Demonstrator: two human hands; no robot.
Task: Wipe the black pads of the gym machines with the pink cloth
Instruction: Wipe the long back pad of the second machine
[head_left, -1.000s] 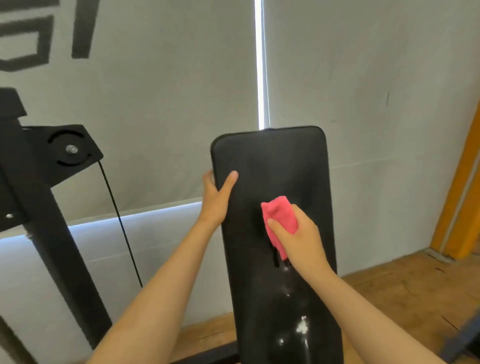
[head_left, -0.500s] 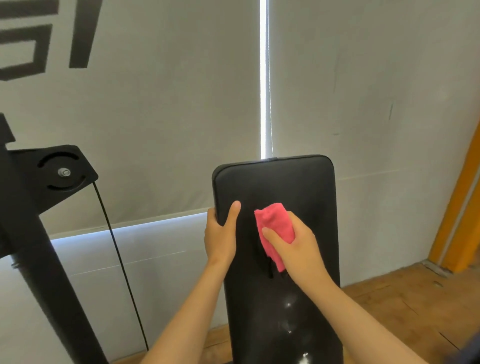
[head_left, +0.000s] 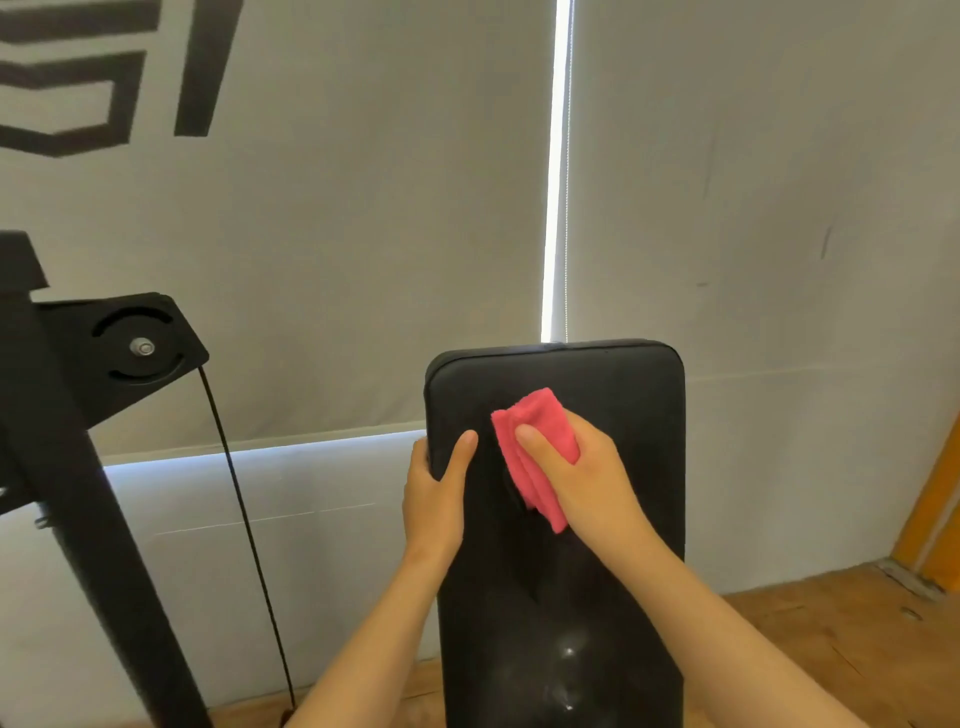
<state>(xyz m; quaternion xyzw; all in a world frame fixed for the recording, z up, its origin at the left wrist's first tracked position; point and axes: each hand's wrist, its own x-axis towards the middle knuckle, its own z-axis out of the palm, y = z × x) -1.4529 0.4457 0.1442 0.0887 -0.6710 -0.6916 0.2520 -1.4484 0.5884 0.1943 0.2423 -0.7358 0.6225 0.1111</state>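
Here the left hand (head_left: 434, 499) clasps the left edge of the tall black upholstered pad (head_left: 623, 395), likely steadying it, while the right hand (head_left: 582, 483) presses the folded pink cloth (head_left: 535, 447), thumb pinning it, against the pad's upper face.

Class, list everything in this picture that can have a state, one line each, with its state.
black pad, raised, shiny specks low down
pink cloth, folded, pressed on the pad
left hand, grips the pad's left edge
right hand, holds the cloth against the pad
blinds, lowered
cable, straight
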